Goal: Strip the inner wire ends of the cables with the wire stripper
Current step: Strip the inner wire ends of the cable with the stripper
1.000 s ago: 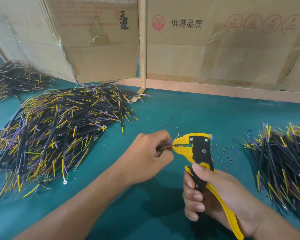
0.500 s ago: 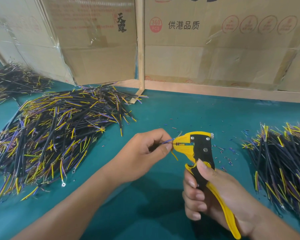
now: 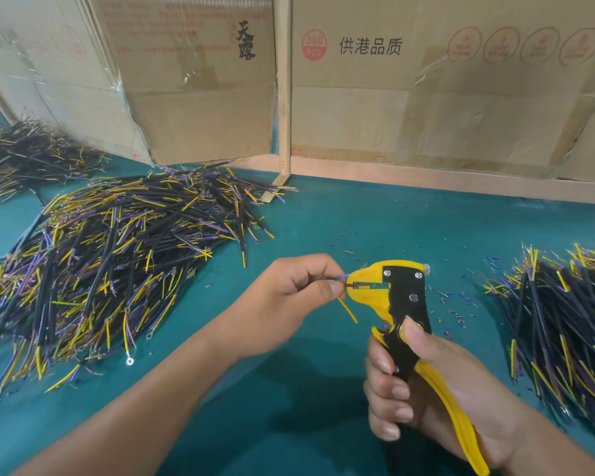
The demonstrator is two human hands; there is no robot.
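Right now the left hand [image 3: 291, 300] pinches the blue wire [image 3: 340, 277], which runs sideways straight into the mouth of the wire stripper [image 3: 392, 297], whose handles the right hand [image 3: 423, 389] grips just beside it, above the green table [image 3: 358, 218].

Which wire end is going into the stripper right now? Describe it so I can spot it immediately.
Start at the yellow-and-black wire stripper gripped in the right hand, low and right of centre on the teal table. At its nose, the left hand pinches a cable. The blue wire points into the stripper's mouth, whereas its yellow wire droops free below.
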